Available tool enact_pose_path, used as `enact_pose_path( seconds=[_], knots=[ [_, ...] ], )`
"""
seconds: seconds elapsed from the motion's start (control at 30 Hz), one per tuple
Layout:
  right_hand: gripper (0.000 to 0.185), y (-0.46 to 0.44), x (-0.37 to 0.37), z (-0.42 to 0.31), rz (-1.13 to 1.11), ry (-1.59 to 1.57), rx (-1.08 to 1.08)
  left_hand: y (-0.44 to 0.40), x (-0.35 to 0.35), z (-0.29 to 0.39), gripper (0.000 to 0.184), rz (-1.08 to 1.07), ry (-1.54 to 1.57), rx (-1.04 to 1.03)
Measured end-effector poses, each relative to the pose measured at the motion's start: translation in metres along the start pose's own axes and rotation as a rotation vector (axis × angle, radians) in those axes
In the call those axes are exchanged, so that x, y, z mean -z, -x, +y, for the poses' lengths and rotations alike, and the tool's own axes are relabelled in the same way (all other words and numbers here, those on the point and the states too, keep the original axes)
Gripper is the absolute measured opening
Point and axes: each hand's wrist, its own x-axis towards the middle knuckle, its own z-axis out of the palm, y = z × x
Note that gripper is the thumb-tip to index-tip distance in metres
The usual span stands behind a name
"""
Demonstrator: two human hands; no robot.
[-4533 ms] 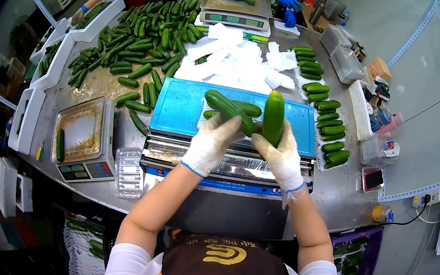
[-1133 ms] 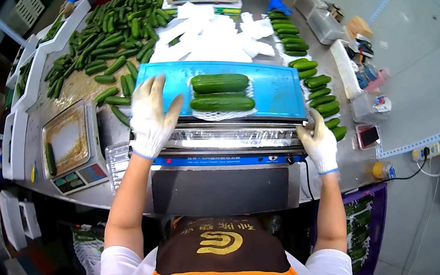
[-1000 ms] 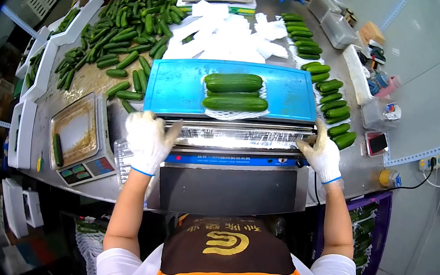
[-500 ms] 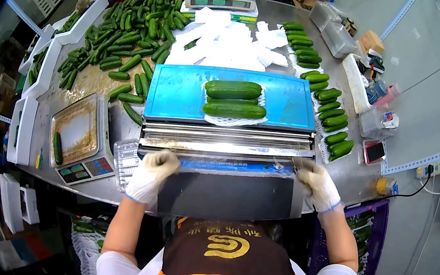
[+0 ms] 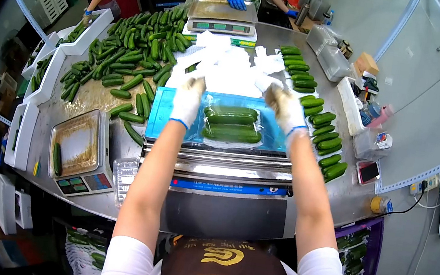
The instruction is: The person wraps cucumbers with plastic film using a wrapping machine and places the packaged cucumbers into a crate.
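Two green cucumbers lie side by side in a white foam net on the blue top plate of a film wrapping machine. Clear cling film is stretched over them and glints. My left hand, in a white glove, has its fingers closed at the film's far left. On the far right, my gloved right hand is likewise closed, at the same height. The film's edge inside the fingers is hard to see. Both forearms reach over the machine's metal rollers.
A heap of loose cucumbers covers the back left. White foam nets lie behind the machine. Paired cucumbers line the right. Scales stand front left and at the back. Co-workers work at the far side.
Both my hands have moved forward from the machine's near edge to beyond the cucumbers, drawing cling film over them. The view has tilted slightly, showing more of the co-worker at the back scale.
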Motion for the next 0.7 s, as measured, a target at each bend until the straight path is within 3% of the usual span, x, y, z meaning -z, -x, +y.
enact_pose_path(
  seconds=[0.03,0.07,0.1,0.17,0.23,0.33,0.37,0.4,0.47,0.57,0.67,0.7],
  knots=[
    [0.024,-0.016,0.013,0.028,-0.013,0.209,-0.056,0.004,0.0,-0.013,0.033,-0.039,-0.216,0.14],
    [0.05,-0.041,0.038,0.074,-0.064,0.556,-0.045,-0.001,0.004,-0.054,0.035,-0.066,-0.194,0.142],
    [0.052,-0.035,0.044,0.075,-0.02,0.652,0.01,0.016,0.004,-0.02,0.039,-0.106,-0.314,0.184],
    [0.059,0.003,0.037,0.051,-0.025,0.71,-0.084,0.041,0.01,0.014,0.05,-0.159,-0.427,0.199],
    [0.071,0.067,0.008,-0.017,-0.13,0.635,-0.382,0.058,0.023,0.006,0.064,-0.178,-0.406,0.149],
    [0.087,0.089,0.006,-0.012,-0.165,1.011,-0.191,0.099,0.025,0.057,0.084,-0.355,-0.72,0.081],
    [0.081,0.094,0.002,-0.008,-0.136,1.2,-0.039,0.102,0.02,0.06,0.092,-0.395,-0.681,0.067],
    [0.096,0.099,-0.011,-0.02,-0.154,1.193,-0.124,0.102,0.014,0.058,0.092,-0.362,-0.68,0.099],
    [0.089,0.08,0.0,0.008,-0.102,1.039,-0.101,0.096,0.005,0.056,0.092,-0.292,-0.678,0.153],
    [0.077,0.098,-0.016,-0.014,-0.093,0.621,-0.286,0.096,0.004,0.061,0.089,-0.243,-0.474,0.255],
    [0.066,0.114,-0.003,-0.008,-0.109,0.357,-0.317,0.119,0.009,0.074,0.084,-0.187,-0.321,0.352],
    [0.063,0.129,-0.006,-0.018,-0.104,0.33,-0.323,0.131,0.016,0.068,0.082,-0.188,-0.268,0.284]
  ],
)
